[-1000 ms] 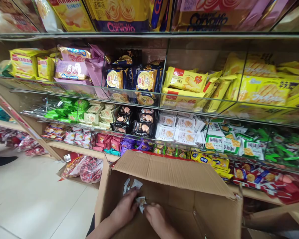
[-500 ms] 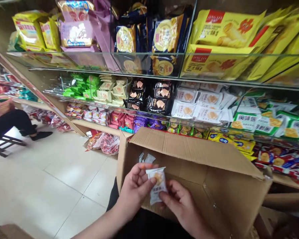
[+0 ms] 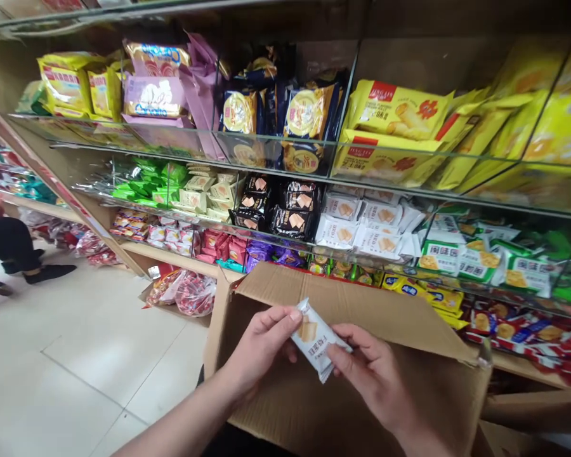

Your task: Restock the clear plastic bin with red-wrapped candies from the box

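A small white snack packet, printed with a picture of cake pieces and dark lettering, is held tilted above an open cardboard box. My left hand pinches its upper left end between thumb and fingers. At the lower right end, my right hand grips it with the thumb on the front. Part of the packet's right edge is hidden behind that thumb. Similar white packets sit in stacks on the middle shelf, beyond the box's raised flap.
Glass-fronted shelves hold yellow bags, purple packs, black packets and green-white packets. A carton of red bagged goods stands on the tiled floor. At far left a person's leg shows.
The packet has been raised and turned from nearly upright to a slant, both hands still on it. The camera view has tilted upward and shifted right, showing more of the upper shelf.
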The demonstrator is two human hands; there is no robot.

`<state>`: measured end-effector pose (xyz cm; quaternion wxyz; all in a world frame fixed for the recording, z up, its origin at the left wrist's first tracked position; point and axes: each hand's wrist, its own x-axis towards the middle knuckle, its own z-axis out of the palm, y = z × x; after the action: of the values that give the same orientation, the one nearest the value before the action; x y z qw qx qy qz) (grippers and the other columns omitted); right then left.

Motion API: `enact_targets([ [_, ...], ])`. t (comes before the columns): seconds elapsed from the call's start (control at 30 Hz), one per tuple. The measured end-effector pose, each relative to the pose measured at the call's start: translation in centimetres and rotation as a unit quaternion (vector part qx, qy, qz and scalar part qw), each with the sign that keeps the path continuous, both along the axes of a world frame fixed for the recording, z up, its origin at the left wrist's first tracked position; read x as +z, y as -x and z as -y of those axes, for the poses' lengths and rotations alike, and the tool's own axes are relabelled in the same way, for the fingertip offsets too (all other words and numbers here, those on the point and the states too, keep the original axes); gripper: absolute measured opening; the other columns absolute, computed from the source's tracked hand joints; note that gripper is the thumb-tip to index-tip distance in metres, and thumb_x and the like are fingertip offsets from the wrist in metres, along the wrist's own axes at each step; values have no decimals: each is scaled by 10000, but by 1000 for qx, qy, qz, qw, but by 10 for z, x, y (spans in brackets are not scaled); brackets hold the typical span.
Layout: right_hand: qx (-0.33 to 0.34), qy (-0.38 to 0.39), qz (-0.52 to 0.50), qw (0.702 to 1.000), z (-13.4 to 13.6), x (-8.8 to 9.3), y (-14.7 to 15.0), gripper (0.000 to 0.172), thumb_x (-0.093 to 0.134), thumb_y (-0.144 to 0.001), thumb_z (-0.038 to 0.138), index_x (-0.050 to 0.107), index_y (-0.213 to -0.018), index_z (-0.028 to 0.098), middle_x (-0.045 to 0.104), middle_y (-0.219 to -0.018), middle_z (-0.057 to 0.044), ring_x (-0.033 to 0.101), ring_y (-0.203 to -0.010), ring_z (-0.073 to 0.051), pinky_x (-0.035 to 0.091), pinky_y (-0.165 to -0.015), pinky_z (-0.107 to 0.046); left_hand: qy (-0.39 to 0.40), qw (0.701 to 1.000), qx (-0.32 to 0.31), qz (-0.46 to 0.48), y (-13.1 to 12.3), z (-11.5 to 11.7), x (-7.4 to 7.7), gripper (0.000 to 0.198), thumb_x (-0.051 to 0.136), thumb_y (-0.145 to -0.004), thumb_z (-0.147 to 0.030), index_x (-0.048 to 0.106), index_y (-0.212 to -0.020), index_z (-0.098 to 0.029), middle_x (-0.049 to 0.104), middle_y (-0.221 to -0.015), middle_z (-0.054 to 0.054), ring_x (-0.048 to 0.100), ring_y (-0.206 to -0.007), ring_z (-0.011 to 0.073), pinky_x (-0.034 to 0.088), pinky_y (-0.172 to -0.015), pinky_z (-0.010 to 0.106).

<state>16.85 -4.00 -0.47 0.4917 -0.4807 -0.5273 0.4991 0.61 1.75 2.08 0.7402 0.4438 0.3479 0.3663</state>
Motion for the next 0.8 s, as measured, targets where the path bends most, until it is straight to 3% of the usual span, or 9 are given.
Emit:
enact_targets([
  [0.13, 12, -7, 12, 1000, 3, 0, 16, 252, 551, -776, 398, 569, -898, 177, 617, -768, -35, 574, -702, -144, 477, -647, -244, 28, 998, 55, 33, -9, 4, -5, 263, 648, -721, -381, 581, -655, -135, 550, -542, -29, 460, -481, 53, 377, -480, 164],
  [0.3, -6, -11, -26, 1000, 6, 9, 16, 519, 646, -675, 458, 513, -1125, 236, 624, -983, -72, 598, -880, -203, 483, -770, -308, -74, 997, -16, 8, -13, 10, 0, 257, 760, -594, -287, 556, -664, -146, 608, -628, -11, 523, -576, 90, 401, -568, 195],
  [0.43, -41, 6, -3, 999, 0, 12, 5, 300, 609, -724, 428, 606, -931, 212, 649, -882, -74, 613, -795, -203, 502, -679, -287, -87, 994, -29, 54, -11, 17, -7, 262, 663, -709, -373, 538, -853, -193, 581, -771, -10, 535, -699, 106, 406, -634, 206],
  [0.57, -132, -1, -23, 991, -2, 14, 3, 257, 638, -692, 431, 573, -745, 188, 630, -827, -70, 596, -721, -174, 492, -609, -251, -29, 987, -130, 86, -1, 19, -11, 346, 705, -685, -274, 484, -946, -225, 592, -838, -3, 558, -740, 117, 417, -662, 224],
  [0.63, -111, 7, -35, 993, 0, 17, 3, 257, 645, -687, 422, 550, -717, 185, 621, -830, -60, 589, -722, -160, 484, -628, -248, -52, 988, -143, 25, 5, 17, -6, 280, 686, -705, -241, 499, -911, -206, 601, -783, -6, 546, -683, 100, 408, -625, 204],
  [0.73, -21, 49, -30, 998, 1, 24, -4, 324, 655, -684, 394, 555, -929, 206, 628, -816, -28, 583, -734, -150, 475, -677, -271, -144, 976, -134, -91, 12, 11, 5, 272, 658, -730, -245, 531, -965, -195, 617, -777, 10, 537, -669, 105, 409, -599, 201],
  [0.8, 40, 72, -12, 997, -3, 31, -15, 371, 657, -684, 381, 552, -999, 215, 639, -832, -25, 582, -749, -149, 471, -689, -281, -169, 976, -98, -98, 14, 7, 10, 323, 662, -722, -276, 522, -1004, -200, 615, -757, 10, 547, -656, 115, 416, -584, 207],
])
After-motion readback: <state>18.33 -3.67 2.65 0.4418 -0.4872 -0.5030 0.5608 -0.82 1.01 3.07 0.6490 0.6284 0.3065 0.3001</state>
